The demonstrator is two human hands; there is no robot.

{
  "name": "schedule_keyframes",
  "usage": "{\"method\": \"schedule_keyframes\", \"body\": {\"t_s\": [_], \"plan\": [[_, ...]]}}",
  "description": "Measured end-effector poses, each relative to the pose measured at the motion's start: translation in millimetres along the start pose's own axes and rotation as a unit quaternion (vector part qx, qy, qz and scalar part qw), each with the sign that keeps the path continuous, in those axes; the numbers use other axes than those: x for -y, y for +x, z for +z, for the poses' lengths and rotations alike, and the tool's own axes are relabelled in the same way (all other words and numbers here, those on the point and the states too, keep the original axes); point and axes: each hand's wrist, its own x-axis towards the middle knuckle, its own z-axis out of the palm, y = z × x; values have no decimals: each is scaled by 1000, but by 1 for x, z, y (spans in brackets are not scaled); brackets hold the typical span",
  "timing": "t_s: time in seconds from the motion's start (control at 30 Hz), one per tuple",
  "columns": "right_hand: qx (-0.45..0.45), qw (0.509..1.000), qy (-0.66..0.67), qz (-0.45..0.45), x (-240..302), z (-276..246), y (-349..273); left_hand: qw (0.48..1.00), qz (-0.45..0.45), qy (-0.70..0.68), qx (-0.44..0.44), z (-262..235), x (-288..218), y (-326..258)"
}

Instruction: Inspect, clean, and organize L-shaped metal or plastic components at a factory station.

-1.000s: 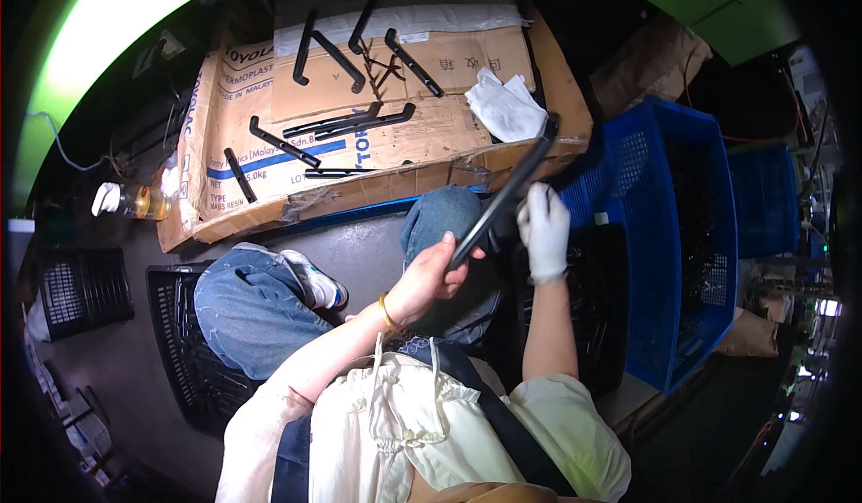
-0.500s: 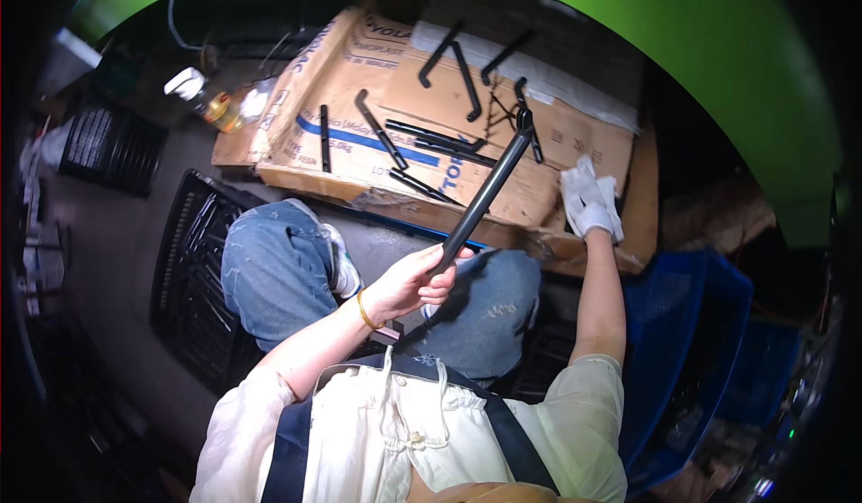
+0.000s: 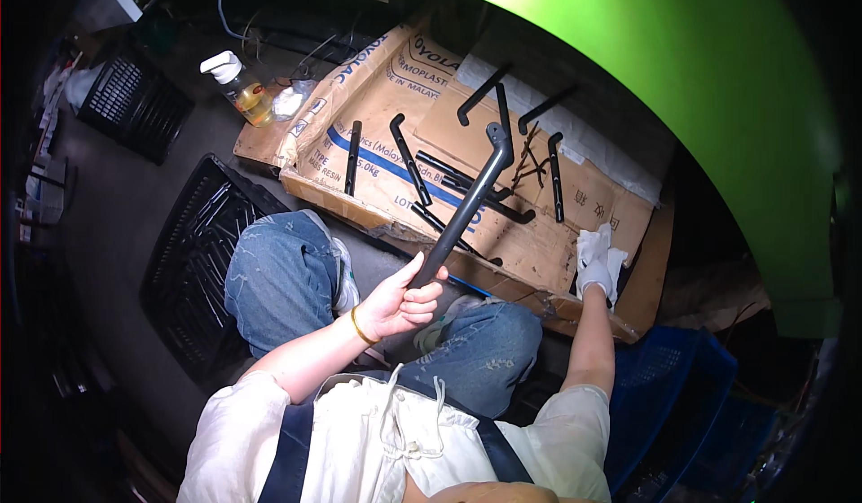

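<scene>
My left hand [image 3: 400,307] is closed round the lower end of a long black bent handle [image 3: 474,196], raised at a tilt over the front of the cardboard [image 3: 377,126]. The handle's bent end, with a small hole, points away from me. My right hand [image 3: 593,274], in a white glove, rests at the right side of the cardboard, its fingers on a crumpled white cloth [image 3: 614,259]. Glove and cloth blend together, so the fingertips are hard to make out. Several more black handles lie on the cardboard, among them one straight-looking handle [image 3: 353,157] and one hooked handle [image 3: 411,160].
A bottle with a white pump top [image 3: 247,97] stands at the far left corner. On the floor at left are a black crate [image 3: 154,265] of dark parts and a black basket [image 3: 130,108]. Blue bins [image 3: 669,346] stand at right. A green panel [image 3: 718,63] overhangs the far right.
The view has shifted, so the cardboard appears lower and farther right. The held handle has turned, its bend now facing another way. My right hand stays at the cloth.
</scene>
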Motion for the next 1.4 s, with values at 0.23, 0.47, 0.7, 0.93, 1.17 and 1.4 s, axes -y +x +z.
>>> {"method": "schedule_keyframes", "body": {"t_s": [0.23, 0.47, 0.7, 0.93, 1.17, 1.4], "plan": [[-203, 923, 252, -209, 32, -83, -76, 989, 67, 121, -59, 4, 1, 12], [54, 636, 692, -336, 135, -145, -223, 834, 115, 529, -108, 32, 58, 42], [-97, 712, 560, -413, 161, -122, -294, 701, 213, 670, -122, 33, 59, 25], [-79, 803, 406, -429, 129, -128, -328, 709, 294, 625, -142, 36, -4, -1], [17, 788, 349, -508, 136, -98, -357, 901, 295, 314, -42, 44, 7, -2], [-36, 786, 313, -532, 138, -95, -363, 906, 324, 267, -55, 59, -1, -19]]}}
